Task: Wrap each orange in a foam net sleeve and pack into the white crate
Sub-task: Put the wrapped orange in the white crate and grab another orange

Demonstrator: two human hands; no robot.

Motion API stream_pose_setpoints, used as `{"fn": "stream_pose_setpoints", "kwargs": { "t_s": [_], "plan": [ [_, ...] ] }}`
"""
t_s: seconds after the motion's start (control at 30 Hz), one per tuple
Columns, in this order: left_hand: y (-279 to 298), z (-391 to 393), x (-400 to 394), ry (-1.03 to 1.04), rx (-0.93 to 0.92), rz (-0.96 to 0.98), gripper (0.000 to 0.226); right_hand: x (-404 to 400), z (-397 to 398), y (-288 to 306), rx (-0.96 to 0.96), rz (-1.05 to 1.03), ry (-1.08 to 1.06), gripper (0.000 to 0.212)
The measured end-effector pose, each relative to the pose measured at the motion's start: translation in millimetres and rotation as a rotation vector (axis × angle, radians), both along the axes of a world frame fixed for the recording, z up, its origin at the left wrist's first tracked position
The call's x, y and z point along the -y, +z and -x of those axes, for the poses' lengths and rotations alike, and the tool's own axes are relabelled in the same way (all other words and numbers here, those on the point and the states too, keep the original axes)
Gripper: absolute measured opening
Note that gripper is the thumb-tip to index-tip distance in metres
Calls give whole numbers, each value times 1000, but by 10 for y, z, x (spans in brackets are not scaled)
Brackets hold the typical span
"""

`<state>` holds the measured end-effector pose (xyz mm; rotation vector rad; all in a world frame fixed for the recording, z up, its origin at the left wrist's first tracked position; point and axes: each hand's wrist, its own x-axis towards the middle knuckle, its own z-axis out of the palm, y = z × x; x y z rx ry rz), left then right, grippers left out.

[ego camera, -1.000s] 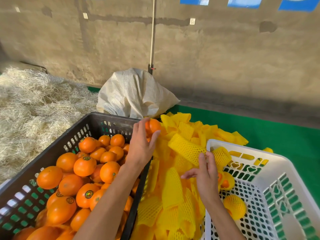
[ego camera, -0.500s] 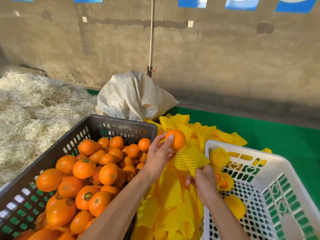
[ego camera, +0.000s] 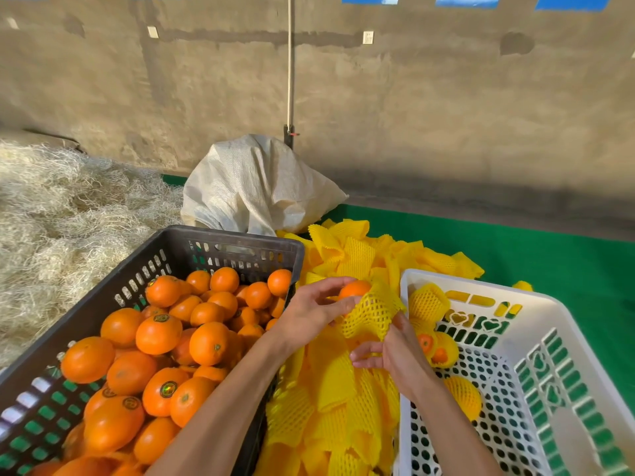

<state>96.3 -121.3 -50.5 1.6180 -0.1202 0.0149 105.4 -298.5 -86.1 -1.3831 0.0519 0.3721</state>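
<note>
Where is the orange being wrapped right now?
Centre of the head view, the orange sits half inside a foam net sleeve, held above the sleeve pile between both crates.

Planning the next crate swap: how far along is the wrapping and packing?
Early days. Done: a few wrapped oranges lie in the white crate, whose perforated floor mostly shows. In hand: the left hand holds an orange half inside a foam net sleeve while the right hand works at the sleeve's lower edge. Left: the black crate is heaped with bare oranges.
</note>
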Motion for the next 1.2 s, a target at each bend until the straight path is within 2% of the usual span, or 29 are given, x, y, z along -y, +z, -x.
{"fn": "stream_pose_setpoints", "kwargs": {
  "t_s": [0.13,0.23,0.33,0.4,0.47,0.6,0.7,0.8,0.93,1.0,1.13,1.2],
  "plan": [
    [2,11,29,-76,-54,-34,35,-8,31,38,-4,-26,113,31],
    [-16,30,106,-149,-147,-83,36,-48,49,63,77,-48,-15,26],
    [-67,-2,140,-167,-205,-58,62,-43,72,48,235,200,-101,21],
    [-65,-1,145,-179,-151,-43,62,-30,81,13,258,305,-123,13],
    [-79,-7,151,-178,-92,-66,59,-55,38,-8,200,298,-172,14],
    [-92,-7,142,-132,-36,-77,54,-72,-110,-43,95,143,-155,13],
    [-53,-1,101,-147,-70,-30,38,-28,-114,8,-16,-173,-164,22],
    [13,15,78,-156,-128,-6,28,-23,-75,68,-48,-356,-123,32],
    [-10,38,93,-227,-213,-84,46,-71,-61,3,-124,-298,-302,21],
    [-55,7,93,-228,-225,-97,57,-105,-53,1,-110,-254,-259,22],
    [-67,-59,152,-145,-338,168,76,-215,-85,10,-149,-128,-95,35],
    [-112,-96,163,-93,-361,276,81,-241,-44,9,-17,-46,-100,34]
  ]
}}
